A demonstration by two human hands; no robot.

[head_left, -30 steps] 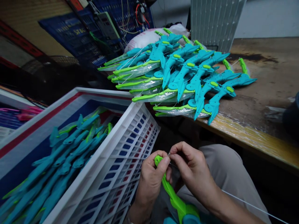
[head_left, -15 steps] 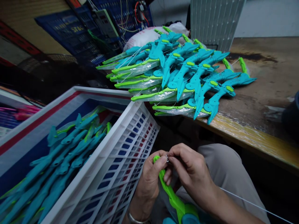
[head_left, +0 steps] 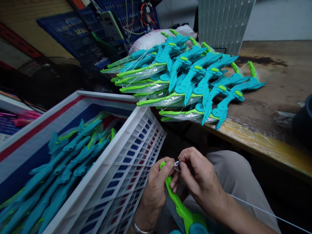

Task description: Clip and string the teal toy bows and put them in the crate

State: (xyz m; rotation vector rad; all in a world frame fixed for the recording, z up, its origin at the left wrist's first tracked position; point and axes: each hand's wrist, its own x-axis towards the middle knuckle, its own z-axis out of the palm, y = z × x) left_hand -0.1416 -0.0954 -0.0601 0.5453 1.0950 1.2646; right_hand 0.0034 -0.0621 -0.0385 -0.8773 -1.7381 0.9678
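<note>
My left hand (head_left: 156,191) is closed around the tip of a teal and lime-green toy bow (head_left: 179,203), thumb pressed near the end of its green limb. The bow's teal body runs out of the bottom of the view. At the tip, a small looped knot shows in the white string (head_left: 176,163). My right hand (head_left: 201,175) pinches the string just right of the knot, thumb against forefinger. Beyond my right wrist, a length of the string stretches down to the lower right.
A white slatted crate (head_left: 114,156) at left holds several similar bows (head_left: 70,169). More assembled bows (head_left: 192,74) are heaped on the wooden table (head_left: 275,97), some overhanging its front edge. A white sack (head_left: 148,40) lies behind them; a dark container (head_left: 303,120) stands at right.
My right hand has drawn slightly away from the left, and the looped knot between them now shows more clearly. My left hand keeps its hold on the bow.
</note>
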